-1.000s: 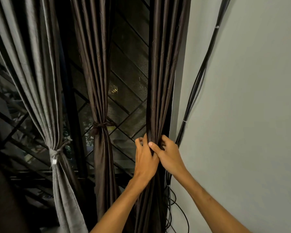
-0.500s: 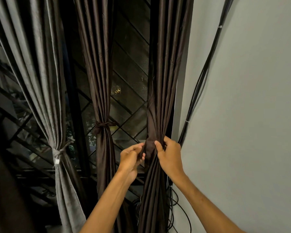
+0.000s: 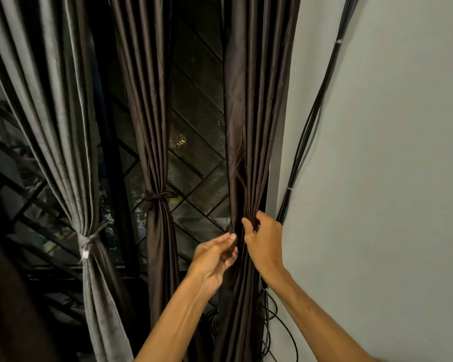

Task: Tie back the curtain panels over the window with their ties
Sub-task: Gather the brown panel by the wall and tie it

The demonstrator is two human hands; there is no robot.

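dark brown satiny curtain panel (image 3: pixel 249 126) looks soft, slippery, so grab at the gather | right hand (image 3: pixel 264 244) clutches folds there | left hand (image 3: pixel 212 259) pinches dark fabric strip (image 3: pixel 232 246) beside it, maybe the tie

The only camera rides on my head, facing forward at the window (image 3: pixel 196 158) from close by. The brown curtain panel (image 3: pixel 251 126) stands nearest, just right of centre. My left hand (image 3: pixel 215 259) and right hand (image 3: pixel 264 244) show low in the frame, forearms crossing the bottom edge. The wide lens bows the grey curtain (image 3: pixel 58 126) at the left and takes in the wall (image 3: pixel 390 178) at the right.
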